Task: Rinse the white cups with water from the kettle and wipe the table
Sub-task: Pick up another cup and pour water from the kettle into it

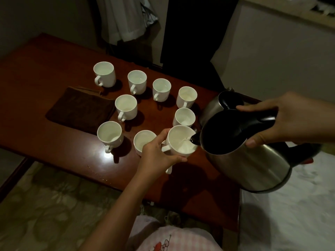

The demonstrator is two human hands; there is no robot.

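My left hand [157,153] grips a white cup [179,140] and holds it above the front of the dark red table [45,73]. My right hand [282,118] grips the black handle of a steel kettle [253,160], tilted left with its spout at the cup's rim. A thin stream of water runs into the cup. Several other white cups stand on the table, among them one by my left wrist [143,140], one at front left [109,134] and one at the far back [104,74].
A folded brown cloth [81,109] lies on the table's left part. A second steel kettle [217,105] stands behind the tilted one. Water drops dot the table's front edge. A white surface [290,214] lies to the right, patterned floor [54,205] to the left.
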